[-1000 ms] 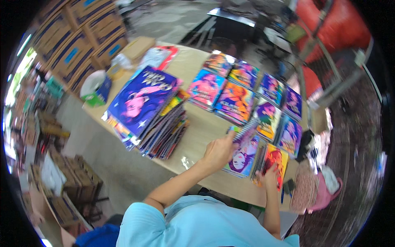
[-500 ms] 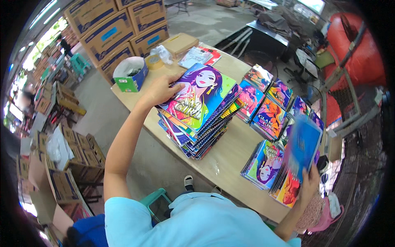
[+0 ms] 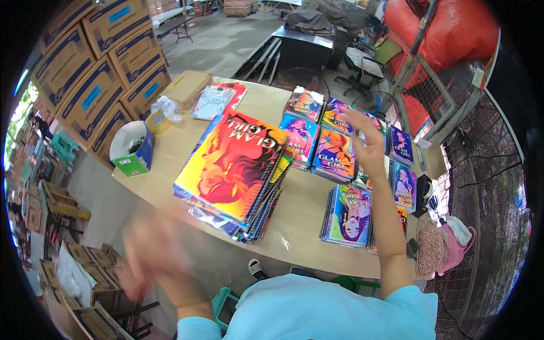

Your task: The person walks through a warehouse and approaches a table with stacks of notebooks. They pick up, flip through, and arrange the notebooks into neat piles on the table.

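Note:
A tall stack of spiral notebooks (image 3: 229, 170) stands at the table's left-centre, a red and yellow cover uppermost with its printing upside down. My left hand (image 3: 153, 249) is off the table's near left edge, below that stack, and too smeared by motion to read its fingers. Over the stacks on the right, my right hand (image 3: 365, 139) is raised with fingers apart and nothing visible in it. Beneath it lie shorter notebook stacks, one with an orange and purple cover (image 3: 334, 153). Nearer me sits another stack with a green and purple cover (image 3: 351, 215), beside one partly hidden by my forearm.
A blue and green box (image 3: 136, 161), a tape roll (image 3: 158, 123), crumpled clear plastic (image 3: 168, 107) and a flat brown box (image 3: 190, 86) are on the table's far left. Cartons (image 3: 93, 93) are piled beyond. A pink bag (image 3: 456, 243) is at the right edge.
A red and yellow cover now tops the tall stack. My left hand has left it, toward lower left. My right hand, without the blue notebook, has moved to the far stacks. The view turned right.

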The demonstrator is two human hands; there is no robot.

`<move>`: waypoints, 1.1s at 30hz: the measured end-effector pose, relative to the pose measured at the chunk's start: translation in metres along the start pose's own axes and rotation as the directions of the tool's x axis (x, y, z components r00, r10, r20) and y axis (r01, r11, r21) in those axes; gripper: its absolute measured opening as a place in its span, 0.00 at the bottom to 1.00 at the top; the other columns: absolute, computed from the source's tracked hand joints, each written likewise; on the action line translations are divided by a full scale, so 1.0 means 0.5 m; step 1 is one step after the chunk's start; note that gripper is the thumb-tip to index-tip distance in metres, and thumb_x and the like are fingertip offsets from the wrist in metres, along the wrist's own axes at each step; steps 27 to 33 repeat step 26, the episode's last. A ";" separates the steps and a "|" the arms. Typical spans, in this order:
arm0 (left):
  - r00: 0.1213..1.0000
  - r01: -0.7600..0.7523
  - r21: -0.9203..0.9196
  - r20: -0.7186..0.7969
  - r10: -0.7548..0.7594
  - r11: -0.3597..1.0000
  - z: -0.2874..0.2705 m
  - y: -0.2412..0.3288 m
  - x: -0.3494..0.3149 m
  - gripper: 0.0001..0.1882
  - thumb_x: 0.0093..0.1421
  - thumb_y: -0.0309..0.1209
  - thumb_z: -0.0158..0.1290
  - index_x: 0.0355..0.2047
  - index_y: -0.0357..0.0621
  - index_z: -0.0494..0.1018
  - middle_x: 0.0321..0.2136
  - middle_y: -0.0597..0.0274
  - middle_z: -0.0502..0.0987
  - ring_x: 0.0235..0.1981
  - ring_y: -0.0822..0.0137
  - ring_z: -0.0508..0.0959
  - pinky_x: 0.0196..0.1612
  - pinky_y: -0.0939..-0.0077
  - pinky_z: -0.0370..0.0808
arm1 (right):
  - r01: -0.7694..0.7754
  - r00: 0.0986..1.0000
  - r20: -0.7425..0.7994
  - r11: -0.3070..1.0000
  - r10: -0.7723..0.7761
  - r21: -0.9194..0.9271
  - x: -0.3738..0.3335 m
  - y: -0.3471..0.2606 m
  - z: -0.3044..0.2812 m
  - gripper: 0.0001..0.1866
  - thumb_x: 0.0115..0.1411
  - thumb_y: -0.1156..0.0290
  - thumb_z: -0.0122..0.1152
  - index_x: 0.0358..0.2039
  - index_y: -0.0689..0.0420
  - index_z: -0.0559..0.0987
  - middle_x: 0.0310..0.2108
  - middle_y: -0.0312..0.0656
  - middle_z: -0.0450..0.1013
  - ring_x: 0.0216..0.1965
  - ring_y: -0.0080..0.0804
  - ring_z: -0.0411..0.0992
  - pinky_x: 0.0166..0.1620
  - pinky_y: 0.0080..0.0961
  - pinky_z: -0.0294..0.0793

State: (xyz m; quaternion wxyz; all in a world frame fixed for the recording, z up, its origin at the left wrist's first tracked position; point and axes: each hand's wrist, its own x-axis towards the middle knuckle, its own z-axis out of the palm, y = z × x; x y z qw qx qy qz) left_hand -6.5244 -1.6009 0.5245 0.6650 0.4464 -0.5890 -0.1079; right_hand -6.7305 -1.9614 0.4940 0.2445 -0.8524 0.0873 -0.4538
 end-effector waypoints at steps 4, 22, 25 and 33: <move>0.599 0.409 -0.318 0.801 0.011 0.855 0.351 -0.104 -0.020 0.25 0.51 0.34 0.59 0.50 0.42 0.71 0.50 0.54 0.71 0.53 0.54 0.68 0.56 0.63 0.62 | -0.402 0.915 0.024 0.915 0.402 -0.013 -0.016 0.215 -0.110 0.13 0.54 0.80 0.52 0.40 0.61 0.78 0.36 0.40 0.76 0.39 0.24 0.73 0.45 0.21 0.70; 0.468 0.779 0.626 -0.599 -0.650 -0.017 0.396 -0.935 0.247 0.37 0.40 0.38 0.65 0.49 0.39 0.62 0.49 0.48 0.66 0.50 0.50 0.68 0.50 0.52 0.65 | 0.304 0.738 0.657 0.794 0.153 -0.526 0.214 0.753 0.365 0.30 0.47 0.72 0.60 0.54 0.44 0.68 0.56 0.50 0.58 0.63 0.54 0.48 0.54 0.54 0.61; 0.520 0.781 0.625 -0.637 -0.569 0.014 0.422 -0.921 0.256 0.39 0.39 0.37 0.66 0.51 0.42 0.61 0.52 0.49 0.63 0.53 0.50 0.65 0.51 0.50 0.63 | 0.436 0.749 0.655 0.674 0.095 -0.596 0.235 0.824 0.449 0.36 0.51 0.64 0.60 0.60 0.27 0.59 0.66 0.47 0.41 0.67 0.50 0.36 0.53 0.63 0.56; 0.500 0.787 0.616 -0.663 -0.558 -0.026 0.389 -0.926 0.242 0.39 0.39 0.37 0.66 0.51 0.42 0.61 0.52 0.49 0.63 0.53 0.50 0.65 0.51 0.50 0.63 | 0.493 0.705 0.699 0.629 0.116 -0.601 0.264 0.800 0.470 0.38 0.51 0.62 0.61 0.61 0.24 0.56 0.67 0.46 0.38 0.67 0.48 0.34 0.54 0.64 0.55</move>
